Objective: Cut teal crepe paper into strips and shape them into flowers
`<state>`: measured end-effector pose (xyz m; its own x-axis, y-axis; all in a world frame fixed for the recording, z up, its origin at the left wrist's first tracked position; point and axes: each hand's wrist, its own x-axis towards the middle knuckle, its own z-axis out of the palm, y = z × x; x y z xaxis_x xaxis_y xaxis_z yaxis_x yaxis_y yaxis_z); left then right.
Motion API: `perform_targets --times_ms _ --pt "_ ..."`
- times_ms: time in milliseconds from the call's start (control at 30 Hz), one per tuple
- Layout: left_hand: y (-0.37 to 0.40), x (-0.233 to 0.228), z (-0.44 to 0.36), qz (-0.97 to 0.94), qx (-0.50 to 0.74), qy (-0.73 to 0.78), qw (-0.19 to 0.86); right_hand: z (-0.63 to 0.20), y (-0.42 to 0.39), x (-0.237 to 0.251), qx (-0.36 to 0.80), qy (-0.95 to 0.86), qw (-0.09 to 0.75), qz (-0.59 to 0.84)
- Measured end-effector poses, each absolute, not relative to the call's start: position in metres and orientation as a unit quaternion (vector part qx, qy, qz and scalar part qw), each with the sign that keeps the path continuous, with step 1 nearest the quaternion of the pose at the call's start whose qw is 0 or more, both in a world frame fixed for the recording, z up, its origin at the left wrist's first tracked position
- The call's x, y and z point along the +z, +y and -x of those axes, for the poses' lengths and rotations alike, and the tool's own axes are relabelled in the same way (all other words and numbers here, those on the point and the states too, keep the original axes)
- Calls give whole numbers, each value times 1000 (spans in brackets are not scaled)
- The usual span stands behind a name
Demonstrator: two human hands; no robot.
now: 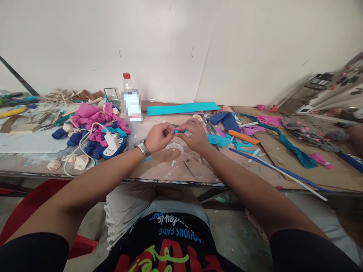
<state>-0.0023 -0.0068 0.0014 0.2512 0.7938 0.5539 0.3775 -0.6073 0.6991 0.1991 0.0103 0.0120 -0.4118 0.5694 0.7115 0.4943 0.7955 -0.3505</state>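
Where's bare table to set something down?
Small patch between the left hand and the turquoise strip, right of the bottle. Another between the left forearm and the table front edge, left of the white scrap. Crowded: left, rolls and power strip; right, orange tool and loose strips.

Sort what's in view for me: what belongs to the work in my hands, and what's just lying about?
In the work:
- small turquoise piece, between left hand and right hand
- probably long turquoise strip

Apparently lying about:
- red-capped bottle
- wood scraps
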Motion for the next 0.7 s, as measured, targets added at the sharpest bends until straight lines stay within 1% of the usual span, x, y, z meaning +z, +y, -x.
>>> perform_targets --times_ms 233,400,467,600,700 --pt "-7 3 0 -758 477 386 221 -199 9 12 46 -841 436 316" --pt "-6 4 1 -746 482 386 249 -199 11 12 57 -839 441 314" --pt "-6 3 0 -732 487 380 287 -198 11 12 68 -837 446 311" --pt "-3 1 -2 -687 492 351 404 -197 9 14 92 -828 462 303" --pt "-2 2 -2 -673 476 328 461 -197 7 15 105 -825 470 296"
